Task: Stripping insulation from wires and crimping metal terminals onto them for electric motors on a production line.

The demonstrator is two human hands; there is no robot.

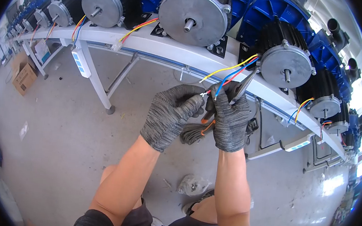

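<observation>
In front of the white surface (173, 54), just below and left of a black finned motor (281, 62), two gloved hands worked close together on wire ends. The L hand (166, 114) had its fingers narrowed to a pinch at the pale tip (203, 94) of the red wire (235, 77), prob. bare strands, tho too small to be sure. The R hand (232, 123) had its fingers curled round the pliers (245, 85), nose pointing up and to the right; its thumb side also met the blue wire (222, 83), but gripping or only touching, couldn't tell. The yellow wire (219, 70) hung loose, its end just above the L hand. For a good result the tip wanted a light, even pinch, strands rolled one way only, so none splayed or snapped. Some slack btwn motor & fingers mattered too, b/c a hard tug would've loaded the lead where it left the housing. Blue & yellow were best parted from the red, so neither got caught up w/ it. Pliers in the R palm saved a reach, but their nose sat near the leads, so a careless wrist turn cd've nicked insulation; angled outward was safer. Gloves prob. dulled the feel, so a quick look at the tip btwn pinches made sense.
</observation>
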